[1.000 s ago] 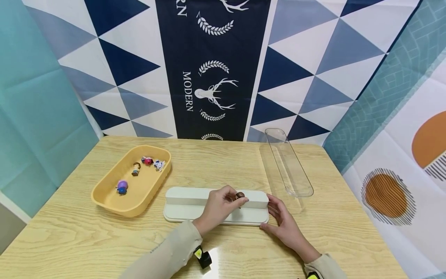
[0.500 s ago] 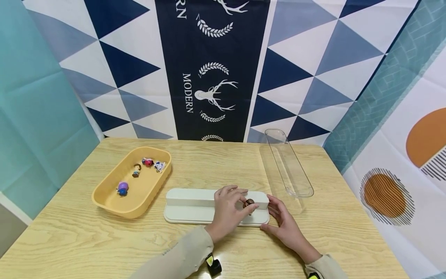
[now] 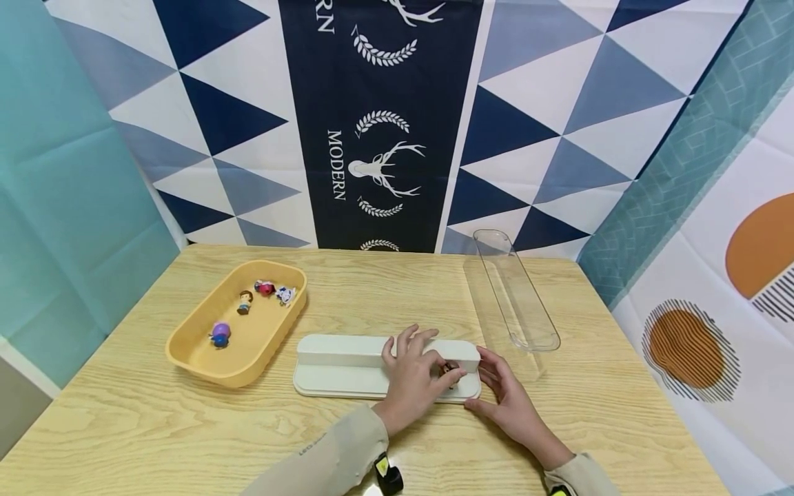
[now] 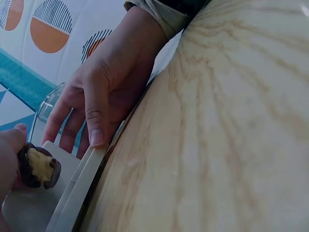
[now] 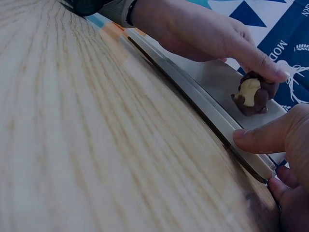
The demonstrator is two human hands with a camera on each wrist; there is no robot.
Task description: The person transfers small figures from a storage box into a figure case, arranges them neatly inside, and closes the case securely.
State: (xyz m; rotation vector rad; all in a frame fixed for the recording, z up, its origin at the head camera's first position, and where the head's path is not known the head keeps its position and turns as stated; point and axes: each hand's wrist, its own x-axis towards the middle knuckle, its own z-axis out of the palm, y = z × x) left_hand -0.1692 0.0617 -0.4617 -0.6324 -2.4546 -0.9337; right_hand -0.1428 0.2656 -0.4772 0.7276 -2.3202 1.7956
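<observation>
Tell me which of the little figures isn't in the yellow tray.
The brown figure: the left hand pinches it on the white stand's lower step. The other four, among them a purple one, lie in the yellow tray.

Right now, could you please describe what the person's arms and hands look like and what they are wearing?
Both hands are bare. The left hand emerges from a beige long sleeve with small dark lettering and a black-and-yellow wrist device. The right hand has a matching beige cuff.
</observation>
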